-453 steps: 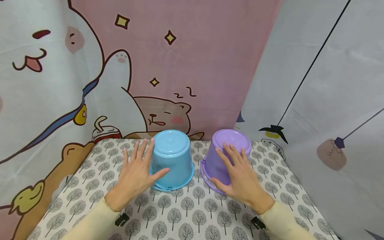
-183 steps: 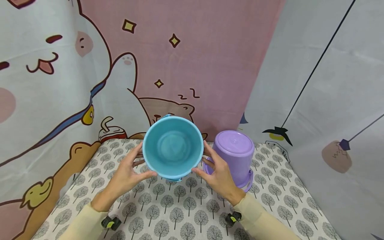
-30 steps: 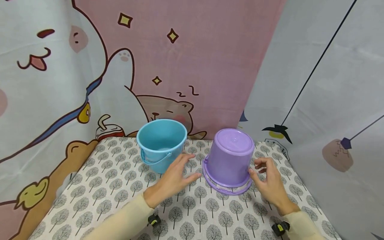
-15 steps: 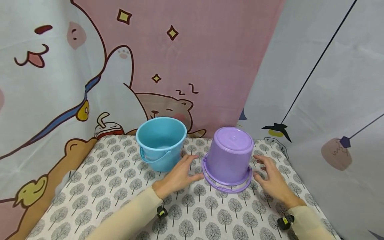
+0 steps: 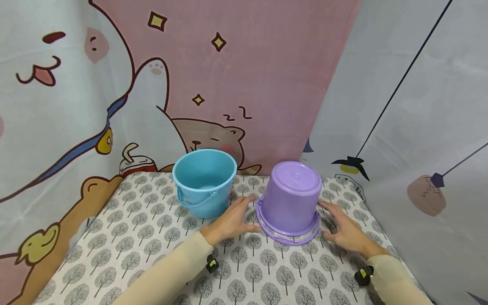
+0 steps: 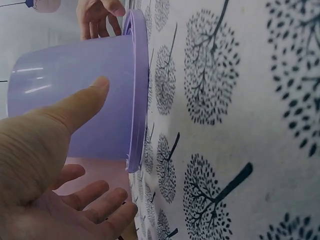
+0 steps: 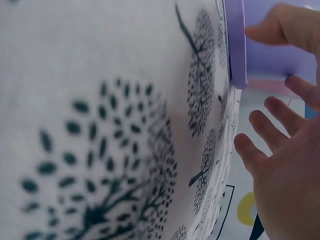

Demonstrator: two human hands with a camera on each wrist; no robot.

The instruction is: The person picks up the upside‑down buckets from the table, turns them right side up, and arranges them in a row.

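A purple bucket (image 5: 291,207) stands upside down on the table, its handle lying round the rim at the base. My left hand (image 5: 230,220) is at its left side, thumb and fingers spread, with a small gap to the wall. On the opposite side is my right hand (image 5: 345,231), fingers extended and fingertips close to the wall; whether they touch it I cannot tell. The left wrist view has the purple bucket (image 6: 85,100) beyond my spread thumb. To the left, a light blue bucket (image 5: 217,203) stands upright, mouth up, handle hanging down in front.
A cloth with a tree print (image 5: 251,275) covers the table. Behind it hangs a pink and white cartoon curtain (image 5: 267,84), close to the table's back edge. A grey-white curtain (image 5: 419,106) hangs along the right side.
The blue bucket, first upside down, was lifted tilted between both hands and now stands upright. Both hands have moved to the purple bucket's sides; over the last second, the left shifted slightly right.
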